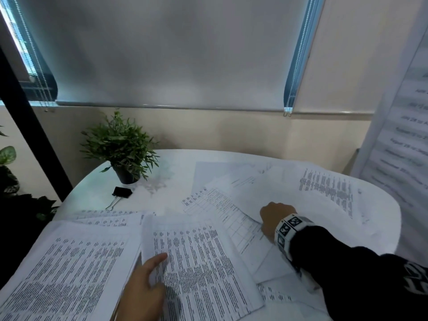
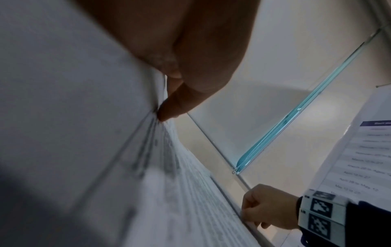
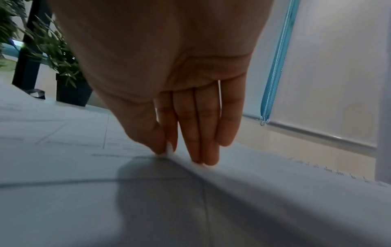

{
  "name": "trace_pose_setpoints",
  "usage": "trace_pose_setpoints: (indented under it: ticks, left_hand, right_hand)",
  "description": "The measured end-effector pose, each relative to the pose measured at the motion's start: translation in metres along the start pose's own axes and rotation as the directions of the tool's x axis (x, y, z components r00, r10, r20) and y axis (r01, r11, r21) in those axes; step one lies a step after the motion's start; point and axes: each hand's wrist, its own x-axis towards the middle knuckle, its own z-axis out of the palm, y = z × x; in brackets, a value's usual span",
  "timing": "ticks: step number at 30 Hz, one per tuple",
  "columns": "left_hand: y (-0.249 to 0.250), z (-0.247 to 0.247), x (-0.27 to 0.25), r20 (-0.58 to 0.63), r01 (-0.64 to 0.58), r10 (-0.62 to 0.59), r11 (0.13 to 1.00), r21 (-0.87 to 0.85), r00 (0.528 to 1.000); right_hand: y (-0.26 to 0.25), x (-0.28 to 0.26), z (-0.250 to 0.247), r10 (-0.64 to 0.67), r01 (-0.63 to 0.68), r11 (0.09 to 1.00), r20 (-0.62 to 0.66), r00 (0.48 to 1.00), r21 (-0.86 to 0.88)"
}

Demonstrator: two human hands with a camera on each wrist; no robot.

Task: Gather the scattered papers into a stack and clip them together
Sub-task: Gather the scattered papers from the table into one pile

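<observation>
1. One potted plant (image 1: pixel 120 147) stands at the bench's (image 1: pixel 178 163) far left; leaves of other plants are cut off at the left edge of the head view.
2. One black binder clip (image 1: pixel 120 194) lies just in front of the pot, apart from the papers.
3. The papers lie scattered and overlapping across the bench; roughly eight sheets show, though an exact count is hard because they cover one another.
4. The left hand (image 1: pixel 141 290) grips the left edge of a printed sheet (image 1: pixel 199 260) near the front, thumb on top; its other fingers are hidden under the paper, and its wrist is cut off by the frame.
5. The right hand (image 1: pixel 275 218) pinches the edge of a lifted sheet (image 1: pixel 287 191) between thumb and forefinger, right of centre; the wrist view is blurred.
6. A printed banner (image 1: pixel 403 126) is cut off at far right, its text unreadable.
</observation>
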Motion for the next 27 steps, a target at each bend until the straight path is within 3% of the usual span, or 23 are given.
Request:
trace_pose_setpoints:
  ticks: [2, 3, 4, 5, 6, 7, 8, 9, 10, 12, 13, 14, 17, 20, 21, 24, 27]
  left_hand:
    - [0.001, 0.0, 0.001, -0.03, 0.051, -0.054, 0.994, -0.096, 0.998]
    - [0.0, -0.001, 0.002, -0.032, 0.08, -0.087, 0.983, -0.167, 0.996]
    - [-0.002, -0.001, 0.004, -0.029, 0.095, -0.103, 0.975, -0.201, 0.994]
    - [-0.004, -0.002, 0.005, -0.03, 0.12, -0.131, 0.963, -0.24, 0.991]
    - [-0.008, -0.003, 0.007, -0.028, 0.129, -0.141, 0.956, -0.262, 0.99]
    - [-0.01, -0.002, 0.008, -0.03, 0.159, -0.175, 0.946, -0.283, 0.984]
    - [-0.013, -0.002, 0.011, -0.041, 0.168, -0.189, 0.941, -0.295, 0.981]
    - [-0.014, -0.001, 0.014, -0.04, 0.187, -0.21, 0.931, -0.314, 0.977]
    - [-0.013, 0.0, 0.016, -0.029, 0.192, -0.214, 0.921, -0.339, 0.976]
    - [-0.008, 0.001, 0.018, -0.022, 0.211, -0.249, 0.858, -0.468, 0.968]
    - [-0.004, 0.002, 0.015, 0.017, 0.233, -0.273, 0.784, -0.575, 0.962]
    - [0.001, 0.002, 0.011, 0.081, 0.25, -0.259, 0.73, -0.636, 0.963]
    - [0.0, -0.002, -0.001, 0.129, 0.232, -0.193, 0.804, -0.547, 0.973]
    - [-0.005, -0.002, 0.003, 0.002, 0.14, -0.146, 0.94, -0.313, 0.989]
    - [-0.008, 0.0, 0.004, -0.013, 0.096, -0.101, 0.973, -0.209, 0.995]
    - [-0.012, 0.0, 0.002, -0.033, 0.077, -0.086, 0.975, -0.21, 0.996]
    - [-0.018, 0.0, 0.003, -0.068, 0.047, -0.067, 0.963, -0.266, 0.995]
  right_hand:
    - [-0.004, -0.008, -0.015, -0.002, 0.032, 0.96, -0.11, 0.994, 0.277]
    - [-0.007, -0.017, -0.023, -0.011, 0.103, 0.887, -0.203, 0.979, 0.45]
    - [-0.012, -0.029, -0.033, -0.033, 0.211, 0.757, -0.286, 0.958, 0.618]
    - [-0.018, -0.042, -0.044, -0.065, 0.326, 0.537, -0.347, 0.936, 0.778]
    - [-0.022, -0.056, -0.055, -0.091, 0.393, 0.257, -0.383, 0.919, 0.883]
    - [-0.024, -0.066, -0.061, -0.104, 0.397, 0.008, -0.394, 0.913, 0.918]
    - [-0.025, -0.072, -0.065, -0.115, 0.374, -0.153, -0.392, 0.913, 0.915]
    - [-0.026, -0.072, -0.059, -0.12, 0.368, -0.189, -0.394, 0.911, 0.91]
    - [-0.028, -0.069, -0.05, -0.101, 0.395, -0.086, -0.402, 0.91, 0.915]
    - [-0.032, -0.053, -0.017, -0.133, 0.414, 0.376, -0.394, 0.91, 0.829]
    - [-0.033, -0.046, 0.0, -0.189, 0.393, 0.543, -0.348, 0.918, 0.742]
    - [-0.036, -0.043, 0.011, -0.237, 0.373, 0.637, -0.29, 0.927, 0.674]
    - [-0.043, -0.041, 0.03, -0.333, 0.349, 0.747, -0.135, 0.933, 0.566]
    - [-0.041, -0.027, 0.022, -0.347, 0.302, 0.752, -0.036, 0.937, 0.586]
    - [-0.036, -0.013, 0.017, -0.271, 0.248, 0.778, -0.047, 0.961, 0.577]
    - [-0.01, 0.028, 0.007, 0.034, -0.017, 0.906, -0.033, 0.999, 0.422]
    - [0.007, 0.048, 0.014, 0.136, -0.172, 0.939, 0.14, 0.981, 0.296]
